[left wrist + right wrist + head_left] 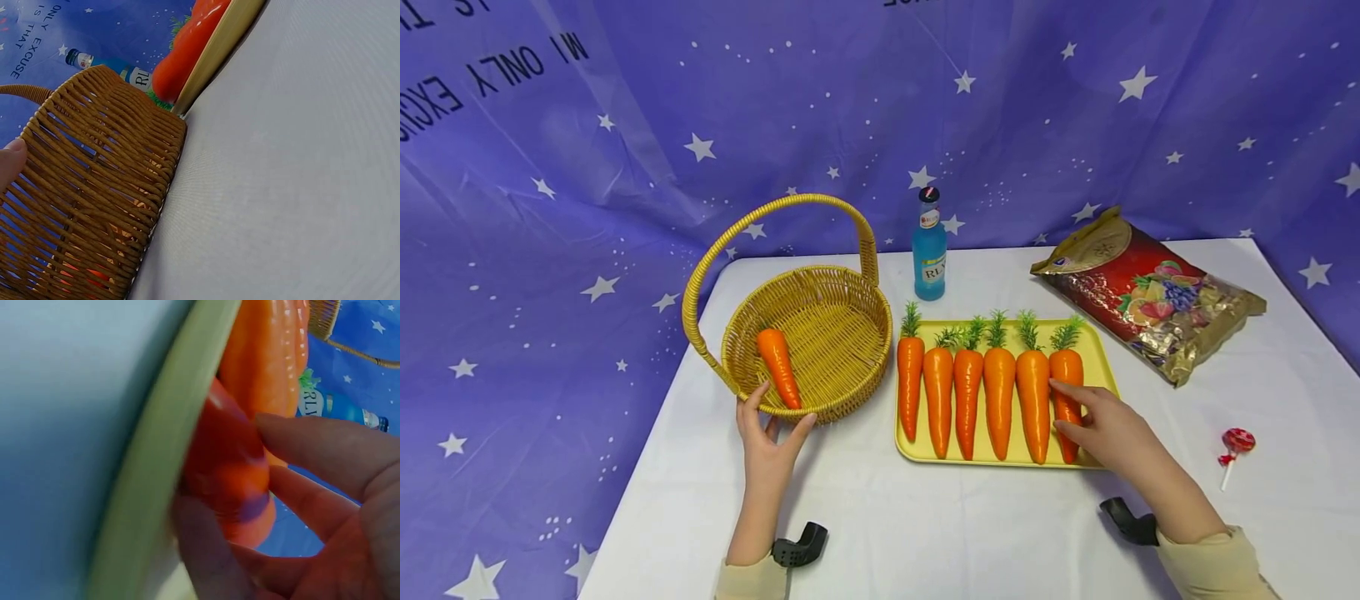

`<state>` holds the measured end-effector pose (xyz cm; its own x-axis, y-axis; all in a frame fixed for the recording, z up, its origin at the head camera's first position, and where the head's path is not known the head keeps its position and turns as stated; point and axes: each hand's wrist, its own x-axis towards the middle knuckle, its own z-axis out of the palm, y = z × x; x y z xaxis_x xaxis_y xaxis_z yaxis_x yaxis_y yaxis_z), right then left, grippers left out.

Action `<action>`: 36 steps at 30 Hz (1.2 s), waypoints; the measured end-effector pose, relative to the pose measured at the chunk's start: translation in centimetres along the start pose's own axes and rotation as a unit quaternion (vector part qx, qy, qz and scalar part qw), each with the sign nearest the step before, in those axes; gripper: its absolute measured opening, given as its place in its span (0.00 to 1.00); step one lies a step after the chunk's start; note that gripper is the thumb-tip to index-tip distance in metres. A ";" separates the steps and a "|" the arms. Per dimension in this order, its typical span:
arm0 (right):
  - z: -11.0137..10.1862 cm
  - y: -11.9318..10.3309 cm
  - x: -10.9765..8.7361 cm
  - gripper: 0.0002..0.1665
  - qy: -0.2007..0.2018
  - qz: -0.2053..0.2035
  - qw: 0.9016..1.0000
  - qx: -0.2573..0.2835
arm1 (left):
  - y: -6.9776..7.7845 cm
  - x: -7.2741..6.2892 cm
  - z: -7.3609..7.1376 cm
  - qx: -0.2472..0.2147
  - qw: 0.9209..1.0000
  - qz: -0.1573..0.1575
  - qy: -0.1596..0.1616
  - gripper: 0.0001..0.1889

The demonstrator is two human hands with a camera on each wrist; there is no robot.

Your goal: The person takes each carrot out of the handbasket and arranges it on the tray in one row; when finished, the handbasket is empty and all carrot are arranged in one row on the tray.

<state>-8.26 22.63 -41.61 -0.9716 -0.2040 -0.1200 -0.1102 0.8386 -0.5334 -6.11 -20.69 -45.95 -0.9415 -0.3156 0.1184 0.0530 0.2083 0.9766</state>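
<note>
A round wicker basket (850, 387) with a tall hoop handle stands at the left, holding one orange toy carrot (778, 367). My left hand (767, 446) holds its near rim, thumb and fingers spread; only a fingertip (11, 164) shows in the left wrist view. Several carrots with green tops lie side by side on a yellow tray (1097, 358). My right hand (1108, 429) grips the rightmost carrot (1066, 367). In the right wrist view, fingers lie on both sides of that carrot (231, 469), which still lies against the tray's rim.
A blue bottle (929, 267) stands upright behind the tray, close to the basket. A red and gold bag (1150, 300) lies at the back right. On the right, a wrapped lollipop (1237, 442) rests on the white tablecloth (985, 533). A purple starry cloth (850, 100) hangs behind.
</note>
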 end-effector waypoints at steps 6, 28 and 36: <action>-1.2 -1.1 0.2 0.34 0.010 0.013 0.999 -0.028 | -0.1 0.0 -0.1 0.001 1.000 0.004 -0.003 0.42; 4.5 -16.8 11.6 0.29 -0.112 -0.173 0.930 0.304 | 0.2 0.0 -0.2 -0.002 1.000 -0.006 -0.001 0.40; 6.6 -23.7 15.2 0.30 -0.152 -0.200 0.945 0.208 | 0.4 -0.1 -0.1 -0.004 1.000 0.005 0.006 0.39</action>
<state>-19.03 -3.74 -36.32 -0.7574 -0.6517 -0.0401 -0.3031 0.4053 -0.8625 -5.99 -20.70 -45.56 -0.9365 -0.3256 0.1300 0.0646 0.2045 0.9767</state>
